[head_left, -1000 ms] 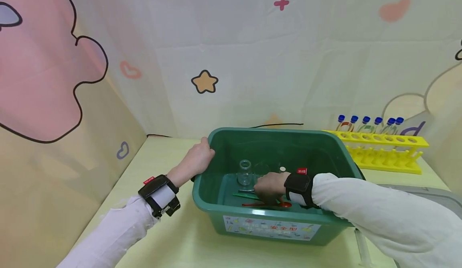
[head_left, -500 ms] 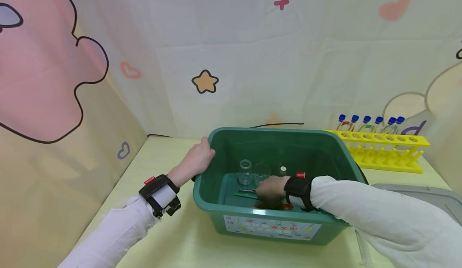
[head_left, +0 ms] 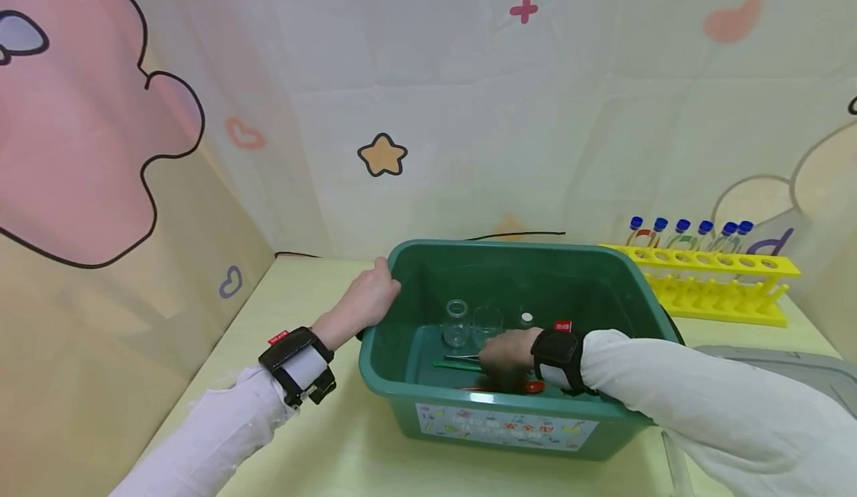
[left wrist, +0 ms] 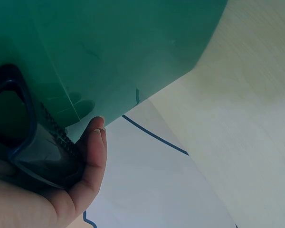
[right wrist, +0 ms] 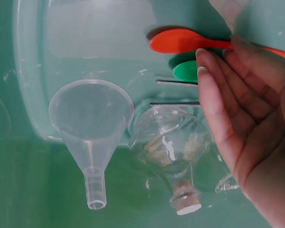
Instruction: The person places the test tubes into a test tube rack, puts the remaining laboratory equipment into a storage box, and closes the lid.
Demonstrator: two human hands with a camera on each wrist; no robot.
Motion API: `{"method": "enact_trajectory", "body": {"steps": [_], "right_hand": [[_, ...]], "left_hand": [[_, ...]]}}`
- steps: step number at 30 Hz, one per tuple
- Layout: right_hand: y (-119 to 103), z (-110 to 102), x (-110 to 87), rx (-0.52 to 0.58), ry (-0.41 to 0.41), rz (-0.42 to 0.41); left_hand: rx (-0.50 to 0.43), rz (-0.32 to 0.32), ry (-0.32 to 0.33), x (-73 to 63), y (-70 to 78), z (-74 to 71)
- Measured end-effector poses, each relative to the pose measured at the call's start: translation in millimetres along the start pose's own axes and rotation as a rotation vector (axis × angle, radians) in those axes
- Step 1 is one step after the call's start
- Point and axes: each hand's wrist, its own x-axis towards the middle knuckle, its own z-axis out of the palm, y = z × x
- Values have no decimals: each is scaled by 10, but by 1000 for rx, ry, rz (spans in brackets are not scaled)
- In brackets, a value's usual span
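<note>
A green plastic bin (head_left: 495, 405) stands on the pale table, a printed label on its front. My left hand (head_left: 364, 296) grips its left end; in the left wrist view the fingers curl round a dark handle (left wrist: 52, 152). Inside the bin is my right hand (head_left: 509, 352), blurred in the head view. The right wrist view shows its fingers apart from the thumb, the thumb tip over the handle of a red spoon (right wrist: 178, 41); whether they touch is unclear. A green spoon (right wrist: 184, 71) lies partly behind the fingers.
The bin also holds a clear funnel (right wrist: 90, 114), a round corked flask (right wrist: 168, 142), a clear bottle (head_left: 457, 326) and a clear beaker (head_left: 487, 324). Behind its right end stands a yellow rack (head_left: 703, 259) with several blue-capped tubes. A grey lid (head_left: 803, 369) lies at the right.
My right hand has shifted slightly within the bin, over the red spoon, uncovering more of the clear beaker. The left hand keeps its grip on the bin.
</note>
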Motion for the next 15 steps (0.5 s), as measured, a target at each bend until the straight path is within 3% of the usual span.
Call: {"method": "enact_trajectory", "body": {"steps": [8,15], "right_hand": [[58,-135,-110,27,82,-35],[122,-389,-253,8,136,-36]], "left_hand": [[-8,-6,-4,10,5,9],[-17,-12,-5,19,12,14]]}}
